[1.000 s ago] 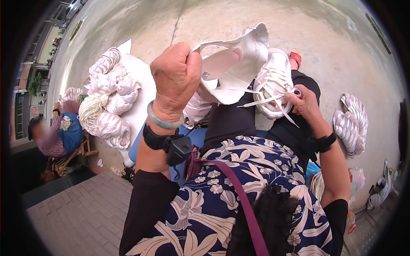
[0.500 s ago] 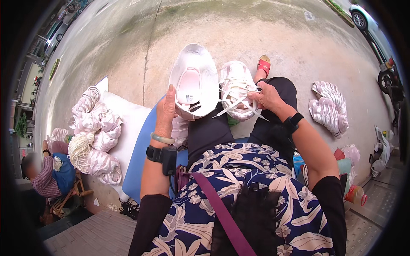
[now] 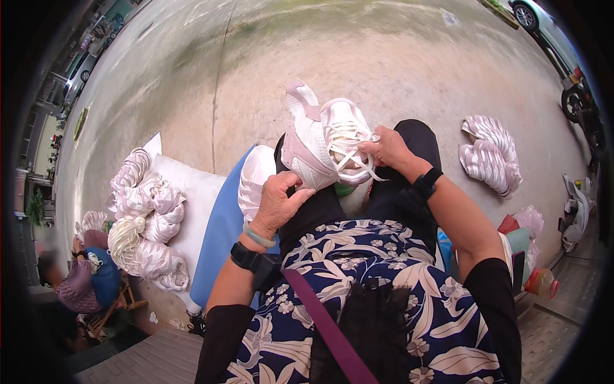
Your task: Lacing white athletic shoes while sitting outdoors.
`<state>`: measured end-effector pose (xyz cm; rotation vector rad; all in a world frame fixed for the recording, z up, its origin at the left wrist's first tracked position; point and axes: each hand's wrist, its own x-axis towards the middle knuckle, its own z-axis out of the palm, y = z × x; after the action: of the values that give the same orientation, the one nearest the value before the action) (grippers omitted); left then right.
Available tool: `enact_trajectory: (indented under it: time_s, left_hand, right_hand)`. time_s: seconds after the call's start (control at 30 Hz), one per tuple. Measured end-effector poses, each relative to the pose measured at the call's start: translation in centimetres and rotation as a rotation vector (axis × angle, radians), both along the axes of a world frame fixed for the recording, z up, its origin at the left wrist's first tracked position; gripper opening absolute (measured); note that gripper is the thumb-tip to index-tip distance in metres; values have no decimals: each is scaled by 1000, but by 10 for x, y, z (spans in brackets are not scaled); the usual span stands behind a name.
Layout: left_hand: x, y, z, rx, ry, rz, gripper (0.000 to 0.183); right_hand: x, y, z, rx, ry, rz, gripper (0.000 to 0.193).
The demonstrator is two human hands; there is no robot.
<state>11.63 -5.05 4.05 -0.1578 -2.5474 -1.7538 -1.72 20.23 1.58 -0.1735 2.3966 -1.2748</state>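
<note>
Shoe upper (image 3: pixel 309 153) in left hand (image 3: pixel 277 200)

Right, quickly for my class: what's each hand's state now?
Left hand: closed, holding the pink-and-white shoe upper by its near edge.
Right hand: closed, pinching white laces on the neighbouring upper.

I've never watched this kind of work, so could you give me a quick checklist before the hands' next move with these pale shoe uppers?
1. Left hand on the left shoe upper: ok, fingers at its lower edge.
2. Right hand at the laces: ok, fingers at their right side.
3. Both uppers turned alike: not ok; the left shows its side, the right shoe upper its laced front.
4. Lace ends tucked away: not ok, a loose end hangs below the right hand.
5. Knot secure: cannot tell.
</note>
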Motion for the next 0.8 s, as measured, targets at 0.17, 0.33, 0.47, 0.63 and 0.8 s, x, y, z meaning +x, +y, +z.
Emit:
enact_trajectory:
  time_s: [0.17,0.33,0.47,0.63,0.8]
  left_hand:
    - [-16,38,25,-512,376,-423,16]
    - [-43,73,17,-633,454,-497,18]
    - [-70,100,6,-843,409,-594,14]
    - [-70,113,-18,-990,506,-542,15]
    - [-61,99,18,-682,783,-308,27]
  right_hand:
    - [-13,14,-34,112,44,14,32]
    - [-11,19,-23,129,203,16,28]
    - [-13,43,-30,-100,333,-148,31]
    - [22,15,14,46,451,6,34]
    - [19,19,4,150,617,114,24]
